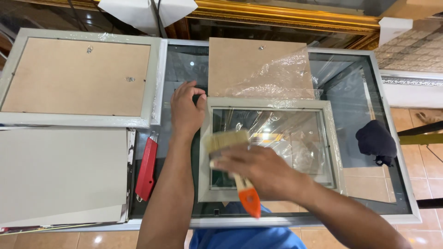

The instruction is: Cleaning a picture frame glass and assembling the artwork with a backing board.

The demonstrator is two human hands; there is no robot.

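Right hand (258,168) grips an orange-handled brush (233,159) over the grey picture frame (272,147); left hand (187,110), fingers spread, steadies its corner.

Red cutter (146,169), dark cloth (376,142), second frame (78,76).

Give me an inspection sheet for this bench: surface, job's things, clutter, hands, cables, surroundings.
Surface: glass-topped table, pale frame.
Job's things: open grey picture frame with glass, film-wrapped; backing board behind it; brush with orange handle.
Clutter: second frame lying back-up, grey sheets, red cutter, dark cloth.
Hands: left hand flat at the frame's corner; right hand grips the brush over the glass.
Cables: black cable at the top edge.
Surroundings: gilt moulding, tiled floor.
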